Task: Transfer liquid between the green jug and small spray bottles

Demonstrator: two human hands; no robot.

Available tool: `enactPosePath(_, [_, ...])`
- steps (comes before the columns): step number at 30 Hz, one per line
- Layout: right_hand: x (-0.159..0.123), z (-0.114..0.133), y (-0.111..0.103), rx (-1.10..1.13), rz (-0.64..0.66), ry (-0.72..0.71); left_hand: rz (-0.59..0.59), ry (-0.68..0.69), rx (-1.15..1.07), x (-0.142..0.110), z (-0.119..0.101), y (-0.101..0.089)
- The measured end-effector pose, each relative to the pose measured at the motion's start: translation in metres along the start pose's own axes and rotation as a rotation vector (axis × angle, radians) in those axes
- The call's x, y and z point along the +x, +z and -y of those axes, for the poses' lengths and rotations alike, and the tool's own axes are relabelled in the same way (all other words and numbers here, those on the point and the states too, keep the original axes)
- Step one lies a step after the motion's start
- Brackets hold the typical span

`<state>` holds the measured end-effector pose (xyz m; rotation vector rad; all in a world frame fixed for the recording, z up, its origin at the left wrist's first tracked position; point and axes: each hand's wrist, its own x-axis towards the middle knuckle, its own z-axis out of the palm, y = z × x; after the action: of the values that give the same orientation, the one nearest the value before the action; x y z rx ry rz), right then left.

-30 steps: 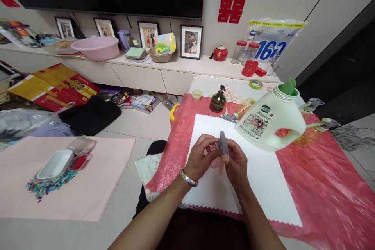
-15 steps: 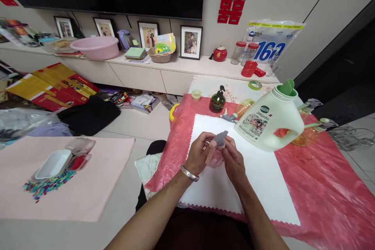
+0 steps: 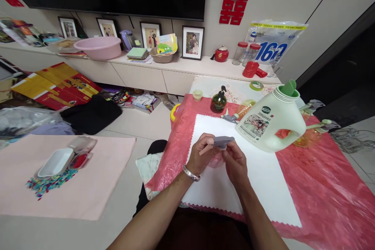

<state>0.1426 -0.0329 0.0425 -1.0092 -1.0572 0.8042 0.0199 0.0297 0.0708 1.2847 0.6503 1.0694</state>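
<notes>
A small spray bottle [image 3: 216, 161] with a clear pink body is between my hands, over a white mat [image 3: 260, 187]. Its grey and pink spray head [image 3: 223, 140] points to the right. My left hand [image 3: 202, 152], with a silver bracelet at the wrist, has its fingers closed around the spray head. At the collar, my right hand [image 3: 236, 162] pinches the bottle from the right. My fingers partly hide the neck. Beyond them lies an orange spray bottle [image 3: 245, 106] with a grey head, beside a dark green pump bottle [image 3: 218, 102].
A large pale green jug [image 3: 271, 121] stands at the right of the mat, with more spray bottles [image 3: 315, 134] behind it. A small cup [image 3: 197, 95] and green tape roll [image 3: 256, 86] sit farther back. At left, a pink cloth [image 3: 96, 179] bears a white tray [image 3: 56, 163].
The spray head has turned in my hands, from pointing up and away to pointing right. My left fingers have shifted around it. The view has moved slightly.
</notes>
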Motion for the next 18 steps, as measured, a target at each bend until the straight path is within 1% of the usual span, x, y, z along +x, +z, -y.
enactPosePath(5, [0.000, -0.003, -0.002, -0.003, -0.034, 0.023, -0.087, -0.002, -0.005, -0.001, 0.001, 0.006])
enactPosePath(8, [0.000, -0.002, -0.002, -0.001, -0.040, 0.033, -0.118, 0.008, 0.033, -0.002, 0.003, 0.006])
enactPosePath(11, [-0.001, -0.001, 0.000, 0.008, -0.052, 0.030, -0.085, 0.070, 0.073, -0.004, 0.007, 0.003])
enactPosePath(14, [-0.002, -0.001, 0.002, 0.021, -0.055, 0.026, -0.055, 0.113, 0.066, -0.005, 0.010, -0.001])
enactPosePath(18, [-0.001, -0.004, 0.006, 0.043, -0.070, 0.017, -0.061, 0.080, 0.050, -0.006, 0.010, -0.003])
